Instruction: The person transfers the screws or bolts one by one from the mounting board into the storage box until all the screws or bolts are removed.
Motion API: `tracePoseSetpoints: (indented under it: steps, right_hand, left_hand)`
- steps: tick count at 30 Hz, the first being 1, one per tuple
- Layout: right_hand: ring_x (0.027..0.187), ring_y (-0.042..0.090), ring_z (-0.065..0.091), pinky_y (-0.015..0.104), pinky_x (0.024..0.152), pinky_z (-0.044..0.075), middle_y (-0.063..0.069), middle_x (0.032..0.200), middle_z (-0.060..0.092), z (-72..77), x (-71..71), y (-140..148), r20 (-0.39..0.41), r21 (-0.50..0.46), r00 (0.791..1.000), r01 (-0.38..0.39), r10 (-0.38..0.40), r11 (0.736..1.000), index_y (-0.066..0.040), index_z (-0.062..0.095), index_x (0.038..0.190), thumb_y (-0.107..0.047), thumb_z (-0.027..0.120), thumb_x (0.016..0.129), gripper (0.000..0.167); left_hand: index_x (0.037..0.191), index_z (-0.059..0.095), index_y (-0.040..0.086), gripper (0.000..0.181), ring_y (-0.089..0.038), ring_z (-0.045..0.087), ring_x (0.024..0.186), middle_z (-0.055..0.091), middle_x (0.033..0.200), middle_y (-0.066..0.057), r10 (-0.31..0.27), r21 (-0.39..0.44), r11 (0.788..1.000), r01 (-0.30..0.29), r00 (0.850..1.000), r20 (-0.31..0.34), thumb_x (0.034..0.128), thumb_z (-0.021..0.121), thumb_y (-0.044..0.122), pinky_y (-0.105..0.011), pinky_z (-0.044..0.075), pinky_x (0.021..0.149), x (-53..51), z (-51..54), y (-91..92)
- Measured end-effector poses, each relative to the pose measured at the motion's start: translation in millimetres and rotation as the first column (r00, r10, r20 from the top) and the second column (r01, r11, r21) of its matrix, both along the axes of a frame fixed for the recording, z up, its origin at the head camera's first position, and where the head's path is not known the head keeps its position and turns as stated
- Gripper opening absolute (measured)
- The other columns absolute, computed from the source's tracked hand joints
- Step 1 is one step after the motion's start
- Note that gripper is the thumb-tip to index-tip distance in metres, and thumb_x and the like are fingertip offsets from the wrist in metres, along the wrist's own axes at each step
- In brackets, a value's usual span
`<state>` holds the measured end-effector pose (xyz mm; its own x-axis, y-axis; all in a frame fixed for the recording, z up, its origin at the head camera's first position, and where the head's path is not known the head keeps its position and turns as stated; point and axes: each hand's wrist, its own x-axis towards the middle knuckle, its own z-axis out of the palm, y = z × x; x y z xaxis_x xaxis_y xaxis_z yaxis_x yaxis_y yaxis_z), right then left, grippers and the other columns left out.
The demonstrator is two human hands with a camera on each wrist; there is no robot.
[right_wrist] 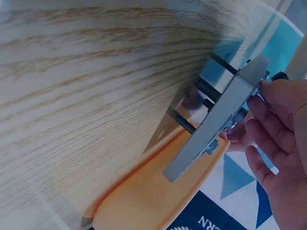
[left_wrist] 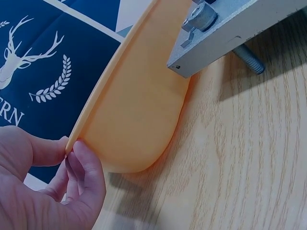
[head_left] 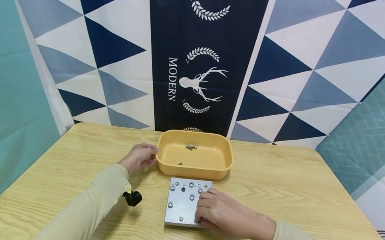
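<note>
My left hand (head_left: 141, 157) pinches the left rim of a yellow plastic tray (head_left: 191, 172) between thumb and fingers, as the left wrist view also shows. Inside the tray lie a few small bolts (head_left: 191, 147). In front of it is a square grey metal plate (head_left: 176, 211) fitted with several socket-head bolts, whose threaded shanks (left_wrist: 250, 60) stick out underneath. My right hand (head_left: 226, 215) is over the plate's near right corner, its thumb and finger pinching a small bolt (head_left: 200, 220) there. The fingers mostly hide that bolt; the other fingers curl loosely.
Both things are on a light wooden table (head_left: 278, 177). A patterned cloth (head_left: 117, 28) hangs behind its back edge, with teal cloth (head_left: 10, 95) along the left. A black wrist camera (head_left: 132, 198) sticks out from the left sleeve.
</note>
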<state>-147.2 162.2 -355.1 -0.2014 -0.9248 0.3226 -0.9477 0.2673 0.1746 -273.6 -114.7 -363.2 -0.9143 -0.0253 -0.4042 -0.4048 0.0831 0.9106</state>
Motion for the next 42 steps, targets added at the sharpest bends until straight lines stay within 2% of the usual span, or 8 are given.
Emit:
tracePoseSetpoints:
  steps: [4,11,21,30,42]
  right_hand:
    - [0.077,0.005,0.047,0.021,0.076,0.04,-0.014,0.078,0.058,-1.5,2.5,-1.8,-0.031,-0.001,0.999,0.024,-0.024,1.0,-0.023,0.062,0.082,-0.017,0.074,0.081,0.013]
    - [0.078,0.005,0.048,0.021,0.076,0.041,-0.014,0.08,0.06,-4.4,3.9,-2.1,-0.022,0.005,0.999,0.047,-0.047,0.999,-0.022,0.063,0.084,-0.015,0.073,0.082,0.013]
    - [0.082,0.006,0.049,0.022,0.079,0.042,-0.014,0.082,0.06,-8.3,2.8,-2.5,-0.025,-0.013,0.999,0.023,-0.023,1.0,-0.021,0.062,0.086,-0.012,0.07,0.083,0.013]
    - [0.081,0.006,0.047,0.021,0.079,0.04,-0.013,0.081,0.058,-7.7,1.1,-1.4,-0.054,-0.027,0.998,-0.031,0.03,0.999,-0.02,0.062,0.087,-0.008,0.069,0.081,0.016]
    - [0.081,0.007,0.045,0.022,0.078,0.04,-0.012,0.081,0.055,-1.0,0.5,-1.4,0.006,-0.016,0.999,-0.034,0.035,0.999,-0.02,0.059,0.087,-0.01,0.069,0.084,0.014]
  left_hand:
    - [0.127,0.053,-0.001,0.032,-0.008,0.052,0.07,0.055,0.092,-0.005,0.009,-0.002,1.0,-0.009,1.0,0.002,0.0972,0.055,0.011,-0.014,0.049,0.06,0.2,-1.0,0.1]
    - [0.125,0.054,0.001,0.03,-0.008,0.054,0.074,0.056,0.097,-0.007,0.019,-0.013,1.0,-0.019,1.0,0.016,0.097,0.056,0.013,-0.015,0.05,0.064,-0.9,-2.4,0.1]
    - [0.124,0.055,0.001,0.03,-0.008,0.054,0.073,0.056,0.098,-0.007,0.024,-0.024,0.999,-0.024,0.999,0.024,0.097,0.056,0.013,-0.014,0.049,0.061,0.0,-2.3,2.3]
    - [0.124,0.055,0.002,0.03,-0.009,0.055,0.074,0.056,0.096,-0.006,0.035,-0.036,0.999,-0.034,0.999,0.03,0.0967,0.057,0.014,-0.015,0.05,0.063,-0.1,-0.6,2.3]
    - [0.123,0.056,0.002,0.028,-0.008,0.054,0.071,0.057,0.097,-0.007,0.043,-0.033,0.999,-0.042,0.999,0.028,0.0969,0.056,0.014,-0.015,0.05,0.061,-2.2,-0.5,3.0]
